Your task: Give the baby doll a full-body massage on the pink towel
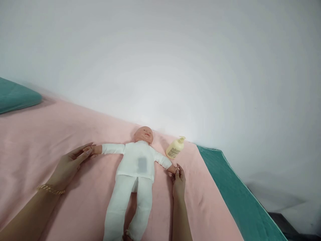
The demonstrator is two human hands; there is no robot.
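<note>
1. Here's the soft-bodied baby doll with a smooth pinkish plastic head and white fabric body (136,157), lying face-up on the smooth, lightly creased pink cloth (82,207), which is probably giving it a soft, flat support.
2. Out at its arms, the left hand (69,165) is pinching one small plastic hand between thumb and fingers, a beaded, gold-coloured bracelet (51,189) circling the wrist.
3. Across the body, the right hand (179,182) is gripping the doll's other hand lightly; together they're likely holding both stuffed arms outstretched.
4. Just beside that arm, a pale yellow, rounded plastic pump bottle (175,148) is showing dark print, probably sitting aside within easy reach.
5. Further out, flat green material (225,174) is edging the pink, and a plain pale wall (160,60) is rising behind.
</note>
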